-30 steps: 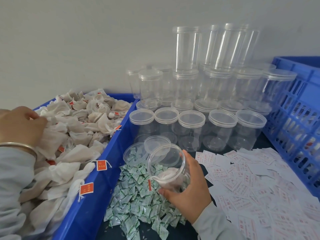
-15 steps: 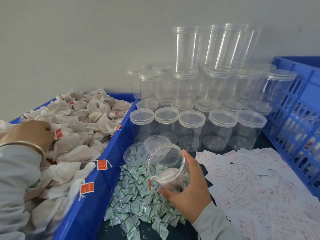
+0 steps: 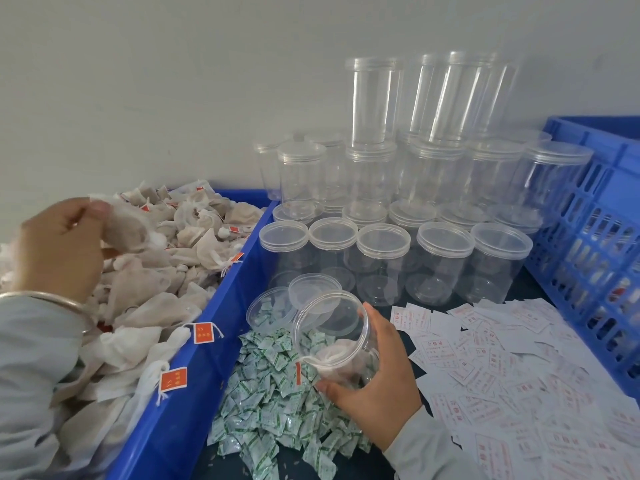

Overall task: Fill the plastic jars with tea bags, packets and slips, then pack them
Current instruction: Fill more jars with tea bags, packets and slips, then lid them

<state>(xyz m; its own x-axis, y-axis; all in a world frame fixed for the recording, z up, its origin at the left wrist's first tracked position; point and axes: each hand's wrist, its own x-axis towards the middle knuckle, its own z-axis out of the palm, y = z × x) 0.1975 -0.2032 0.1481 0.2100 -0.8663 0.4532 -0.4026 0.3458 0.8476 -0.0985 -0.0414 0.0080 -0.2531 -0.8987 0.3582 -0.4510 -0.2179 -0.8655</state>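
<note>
Left of the open jar [image 3: 334, 341], over the blue bin [image 3: 194, 393], L hand [image 3: 60, 251] pinches a tea bag [image 3: 126, 230]. R hand [image 3: 372, 386] grips jar, tilted. Bag prob. light, soft, limp; pinch by cloth.

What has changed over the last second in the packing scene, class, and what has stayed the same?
The left hand, which was buried among the tea bags in the blue bin, has lifted and now pinches one tea bag above the pile. The right hand stayed put, gripping the tilted open jar with tea bags already inside. The lidded jars, green packets and paper slips are unmoved.
</note>
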